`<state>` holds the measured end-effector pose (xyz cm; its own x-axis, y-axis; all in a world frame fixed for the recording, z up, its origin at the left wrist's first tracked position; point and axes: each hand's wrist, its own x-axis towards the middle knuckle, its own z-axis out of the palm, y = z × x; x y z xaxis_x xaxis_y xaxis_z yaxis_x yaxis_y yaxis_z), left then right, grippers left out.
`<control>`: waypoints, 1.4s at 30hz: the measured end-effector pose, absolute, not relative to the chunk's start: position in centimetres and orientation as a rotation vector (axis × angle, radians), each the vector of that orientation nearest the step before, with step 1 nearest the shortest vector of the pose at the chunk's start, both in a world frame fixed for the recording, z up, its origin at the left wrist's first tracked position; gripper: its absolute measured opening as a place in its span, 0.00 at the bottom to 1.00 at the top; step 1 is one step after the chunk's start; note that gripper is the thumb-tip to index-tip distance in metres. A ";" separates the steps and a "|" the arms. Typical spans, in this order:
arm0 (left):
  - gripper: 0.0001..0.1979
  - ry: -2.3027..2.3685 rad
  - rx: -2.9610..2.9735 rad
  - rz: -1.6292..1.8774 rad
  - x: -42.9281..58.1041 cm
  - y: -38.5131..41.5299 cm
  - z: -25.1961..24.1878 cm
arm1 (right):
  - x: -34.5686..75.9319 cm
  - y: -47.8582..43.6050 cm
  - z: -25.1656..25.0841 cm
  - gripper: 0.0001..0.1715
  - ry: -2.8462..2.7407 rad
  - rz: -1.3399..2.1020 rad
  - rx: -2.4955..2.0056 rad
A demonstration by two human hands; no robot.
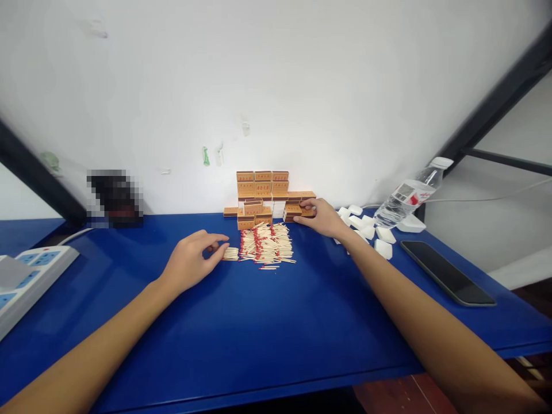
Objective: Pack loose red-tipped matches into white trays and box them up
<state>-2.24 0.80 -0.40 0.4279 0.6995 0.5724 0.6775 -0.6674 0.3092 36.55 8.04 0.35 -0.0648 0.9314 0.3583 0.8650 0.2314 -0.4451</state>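
Power strip (26, 276) sits at the left edge of the table (276, 328). My left hand (192, 261) pinches a match bundle (230, 253) beside the match pile (266, 244). At the far edge my right hand (323, 218) grips a matchbox (297, 210) on the stack (262, 187). White trays (366, 227), bottle (407, 198) and phone (448, 280) crowd the right.

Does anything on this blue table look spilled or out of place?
Yes. Loose matches lie spilled in a heap before the stacked matchboxes, white inner trays are strewn to their right, and a water bottle leans tilted, not upright.
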 end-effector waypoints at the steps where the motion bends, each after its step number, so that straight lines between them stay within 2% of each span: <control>1: 0.12 1.259 2.638 1.083 -2.3 0.8 -0.4 | 37.2 7.9 0.8 0.28 -1.948 0.135 -1.660; 5: 0.12 1.233 2.686 1.078 -2.7 0.8 -0.4 | 40.7 6.2 2.8 0.22 -2.012 0.113 -1.751; 8: 0.12 1.201 2.719 1.084 -2.8 0.9 -0.4 | 43.0 4.7 3.8 0.16 -2.103 0.227 -1.843; 12: 0.13 1.160 2.741 1.077 -2.4 0.8 -0.5 | 44.5 3.4 4.3 0.20 -2.203 0.395 -2.013; 17: 0.13 1.141 2.732 1.071 -2.1 0.7 -0.4 | 45.1 3.2 4.2 0.25 -2.231 0.437 -2.078; 23: 0.13 1.156 2.716 1.057 -2.1 0.7 -0.4 | 45.4 3.4 3.6 0.25 -2.237 0.443 -2.110; 30: 0.13 1.145 2.722 1.055 -1.9 0.5 -0.3 | 44.6 3.3 3.9 0.25 -2.244 0.375 -2.051; 35: 0.11 1.113 2.742 1.059 -1.8 0.3 -0.4 | 42.7 2.1 5.0 0.27 -2.240 0.169 -1.914; 42: 0.10 1.047 2.752 1.048 -1.4 -0.1 -0.6 | 37.9 0.2 5.0 0.21 -2.357 0.132 -1.595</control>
<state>-1.44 -0.08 -0.56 0.5507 0.5953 0.5851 0.5846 -0.7754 0.2387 37.88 0.17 5.02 -0.3443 0.9199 0.1876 0.8932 0.3825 -0.2364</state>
